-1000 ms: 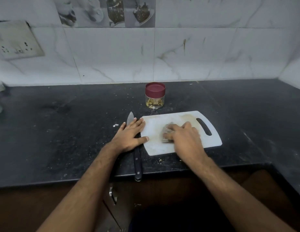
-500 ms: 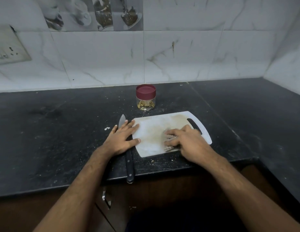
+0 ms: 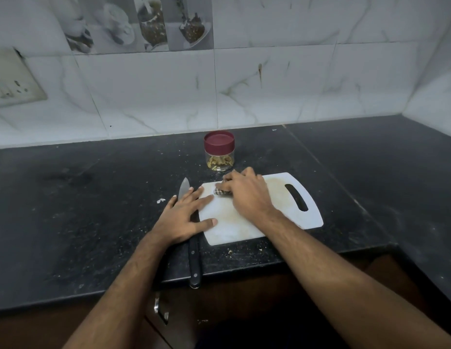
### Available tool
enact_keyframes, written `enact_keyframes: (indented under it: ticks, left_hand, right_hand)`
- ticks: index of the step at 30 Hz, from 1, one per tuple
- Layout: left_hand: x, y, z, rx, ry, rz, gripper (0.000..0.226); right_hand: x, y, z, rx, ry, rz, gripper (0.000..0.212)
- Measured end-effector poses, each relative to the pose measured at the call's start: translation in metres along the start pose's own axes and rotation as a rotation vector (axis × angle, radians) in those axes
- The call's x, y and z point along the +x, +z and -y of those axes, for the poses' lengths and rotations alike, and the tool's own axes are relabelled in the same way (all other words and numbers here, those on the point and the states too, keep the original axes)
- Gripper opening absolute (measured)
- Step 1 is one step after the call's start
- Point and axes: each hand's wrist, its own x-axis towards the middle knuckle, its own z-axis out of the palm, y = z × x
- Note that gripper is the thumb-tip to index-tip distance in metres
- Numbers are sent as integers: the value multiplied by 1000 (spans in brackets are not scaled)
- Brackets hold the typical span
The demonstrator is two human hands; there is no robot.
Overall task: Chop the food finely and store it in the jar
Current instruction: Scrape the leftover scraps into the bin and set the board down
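A white cutting board lies on the black counter. My right hand presses a small checkered cloth or scrubber onto the board's far left part, close to the jar. My left hand lies flat with fingers spread over the board's left edge and over a black-handled knife, whose blade tip pokes out beyond my fingers. A clear jar with a maroon lid stands shut just behind the board, with yellowish chopped bits inside.
Crumbs are scattered over the counter around the board. The tiled wall rises behind the jar, with a socket plate at the left. The counter turns a corner at the right. A cabinet handle shows below the counter edge.
My right hand has slid the cloth from the board's middle toward its far left corner near the jar. My left hand has stayed on the knife and board edge. The camera has shifted.
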Motion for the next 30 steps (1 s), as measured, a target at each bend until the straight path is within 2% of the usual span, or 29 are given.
enact_keyframes:
  ticks: [2,4,8,10,13,16,18,21,22,25,27,30]
  left_hand:
    - [0,-1,0,-23,-4,-9,97]
    - [1,0,2,-34,-2,-12,96]
    - [2,1,7,-33,13,-23,94]
    - [3,2,7,-28,19,-22,93]
    - [3,3,7,-31,24,-27,93]
    - [3,2,5,-31,17,-31,95]
    - [3,1,2,-34,7,-25,96]
    - [2,-1,2,-39,-2,-27,97]
    - [2,-1,2,-39,-1,-31,96]
    - [0,-2,1,-50,9,-50,95]
    - [-1,-2,0,-58,16,-54,96]
    - [-3,-4,-1,-185,21,-70,108]
  right_hand:
    - [10,9,-6,-21,-13,12,39]
    - [14,11,-30,-23,69,-5,35]
    - [5,-2,-95,-197,290,-29,29]
    - [0,-15,-111,-326,354,-7,34]
    - [-7,-25,-103,-307,301,-62,43]
    - [-22,-32,-62,-10,168,-118,36]
    - [-36,-34,-31,183,29,-13,36]
    - [-52,-24,-16,111,-152,103,46]
    - [-55,-21,-22,119,-118,113,46]
    - [-61,-22,-51,110,66,88,29]
    - [-63,-30,-64,33,136,66,36]
    - [-70,-43,-66,43,129,-28,52]
